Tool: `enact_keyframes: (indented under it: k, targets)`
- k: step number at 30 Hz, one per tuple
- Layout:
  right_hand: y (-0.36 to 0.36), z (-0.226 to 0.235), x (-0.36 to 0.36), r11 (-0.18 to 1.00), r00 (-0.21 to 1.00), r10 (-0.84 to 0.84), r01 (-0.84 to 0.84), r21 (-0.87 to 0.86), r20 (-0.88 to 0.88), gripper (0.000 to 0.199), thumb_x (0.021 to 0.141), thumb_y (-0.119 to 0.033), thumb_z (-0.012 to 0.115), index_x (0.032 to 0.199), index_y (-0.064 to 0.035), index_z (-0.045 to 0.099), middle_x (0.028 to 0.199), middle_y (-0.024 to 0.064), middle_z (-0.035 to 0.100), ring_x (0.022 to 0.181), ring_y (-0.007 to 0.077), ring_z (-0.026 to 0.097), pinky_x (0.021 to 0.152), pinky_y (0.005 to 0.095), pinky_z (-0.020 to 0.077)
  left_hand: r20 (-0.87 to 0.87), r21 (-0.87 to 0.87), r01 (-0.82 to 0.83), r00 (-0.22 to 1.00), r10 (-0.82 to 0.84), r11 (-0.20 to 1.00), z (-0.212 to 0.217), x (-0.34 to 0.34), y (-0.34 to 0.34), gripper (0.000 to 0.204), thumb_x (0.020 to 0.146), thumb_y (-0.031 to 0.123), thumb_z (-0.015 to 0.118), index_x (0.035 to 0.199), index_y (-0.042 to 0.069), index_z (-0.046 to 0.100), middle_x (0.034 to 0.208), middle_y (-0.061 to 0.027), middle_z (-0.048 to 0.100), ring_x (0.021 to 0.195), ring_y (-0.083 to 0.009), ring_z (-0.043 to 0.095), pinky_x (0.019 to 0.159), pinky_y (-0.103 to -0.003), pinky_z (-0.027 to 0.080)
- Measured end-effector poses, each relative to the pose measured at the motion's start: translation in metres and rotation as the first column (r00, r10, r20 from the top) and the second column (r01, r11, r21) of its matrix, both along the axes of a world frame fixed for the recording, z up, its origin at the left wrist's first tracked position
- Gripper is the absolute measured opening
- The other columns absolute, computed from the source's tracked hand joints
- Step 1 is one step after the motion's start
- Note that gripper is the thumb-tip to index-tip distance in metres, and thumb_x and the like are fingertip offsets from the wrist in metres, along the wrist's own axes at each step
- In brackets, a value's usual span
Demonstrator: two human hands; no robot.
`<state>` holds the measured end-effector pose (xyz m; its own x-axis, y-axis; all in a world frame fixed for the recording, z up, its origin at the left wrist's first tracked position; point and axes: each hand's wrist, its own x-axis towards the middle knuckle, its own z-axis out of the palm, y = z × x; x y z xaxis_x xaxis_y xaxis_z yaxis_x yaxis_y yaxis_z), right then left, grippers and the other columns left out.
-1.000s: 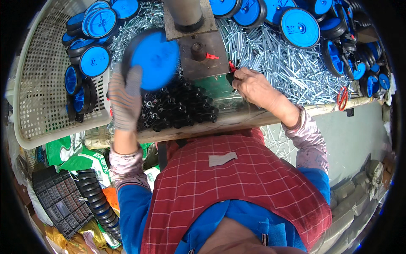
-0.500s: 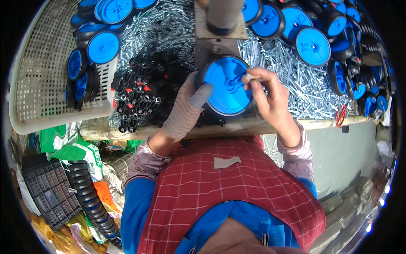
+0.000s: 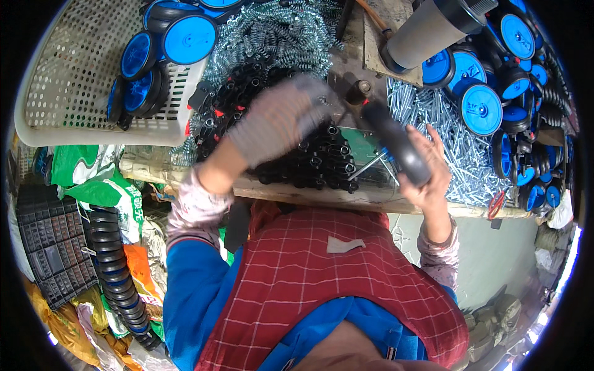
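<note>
A black rubber wheel, seen edge-on, sits in the bare right hand, whose grip is closed around its tread just above the near edge of the cluttered surface. A thin metal pin juts from the wheel's side toward a heap of black plastic hubs. The gloved left hand hovers over that heap with fingers spread, blurred; whether its grip holds anything cannot be told. Behind the hands stand a metal press post, a tangle of steel springs and a scatter of bright steel pins. Finished blue-faced wheels crowd the right side, with more in a pale perforated basket at left. The wheel is held near the surface's edge: a loosened grip would likely send it over, and the projecting pin could catch among the hubs or slide out if the wheel tilts.
</note>
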<state>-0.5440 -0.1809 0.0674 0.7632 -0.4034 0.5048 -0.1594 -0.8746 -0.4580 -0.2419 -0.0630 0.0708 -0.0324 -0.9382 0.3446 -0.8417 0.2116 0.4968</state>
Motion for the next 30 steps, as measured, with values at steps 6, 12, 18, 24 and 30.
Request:
enact_keyframes:
  k: [6, 12, 18, 24, 30]
  targets:
    - [-0.014, -0.067, -0.016, 0.435, 0.697, -0.621, -0.075, 0.897, 0.359, 0.038, 0.092, -0.019, 0.069, 0.122, 0.0022, 0.06, 0.111, 0.0088, 0.066, 0.099, 0.0159, 0.062, 0.089, 0.0319, 0.0493, 0.502, 0.403, -0.257, 0.865, 0.023, 0.878, -0.023, 0.077, -0.058, 0.04, 0.086, 0.015, 0.066, 0.126, 0.007, 0.059, 0.123, -0.0147, 0.059, 0.113, -0.0362, 0.059, 0.096, -0.043, 0.05]
    - [-0.019, -0.076, 0.009, 0.276, 0.493, -0.758, -0.351, 0.895, 0.427, 0.05, 0.095, -0.022, 0.067, 0.133, 0.0046, 0.049, 0.127, 0.0148, 0.06, 0.115, 0.0233, 0.059, 0.102, 0.0401, 0.0459, 0.139, 0.312, -0.253, 0.966, 0.219, 0.916, 0.01, 0.001, -0.047, 0.046, 0.087, 0.021, 0.064, 0.125, 0.001, 0.048, 0.098, -0.0273, 0.064, 0.091, -0.0439, 0.064, 0.081, -0.052, 0.052]
    - [-0.017, -0.062, 0.069, 0.269, 0.417, -0.807, -0.373, 0.888, 0.419, 0.044, 0.096, -0.031, 0.065, 0.126, -0.0001, 0.054, 0.118, 0.0111, 0.063, 0.103, 0.0207, 0.063, 0.092, 0.0351, 0.0505, -0.286, 0.217, 0.048, 0.958, 0.016, 0.975, -0.035, -0.133, -0.026, 0.057, 0.092, 0.027, 0.06, 0.137, -0.001, 0.038, 0.104, -0.0329, 0.061, 0.094, -0.0471, 0.062, 0.083, -0.051, 0.051]
    - [-0.032, -0.064, 0.067, 0.334, 0.373, -0.773, -0.449, 0.829, 0.513, 0.036, 0.098, -0.022, 0.063, 0.124, 0.0006, 0.056, 0.112, 0.0089, 0.066, 0.1, 0.0172, 0.063, 0.091, 0.0329, 0.0508, -0.378, 0.349, 0.004, 0.915, 0.137, 0.937, -0.018, -0.098, -0.05, 0.06, 0.087, 0.031, 0.075, 0.129, -0.004, 0.052, 0.114, -0.0169, 0.066, 0.105, -0.0268, 0.064, 0.093, -0.039, 0.05]
    - [-0.036, -0.081, 0.048, 0.483, 0.529, -0.709, -0.118, 0.868, 0.466, 0.028, 0.097, -0.02, 0.065, 0.116, -0.0007, 0.061, 0.105, 0.0022, 0.063, 0.091, 0.0083, 0.053, 0.086, 0.0243, 0.0422, -0.788, 0.549, 0.051, 0.362, 0.497, 0.834, -0.025, -0.07, -0.086, 0.045, 0.086, 0.022, 0.079, 0.12, 0.001, 0.056, 0.106, -0.0093, 0.065, 0.081, -0.0189, 0.067, 0.068, -0.031, 0.06]
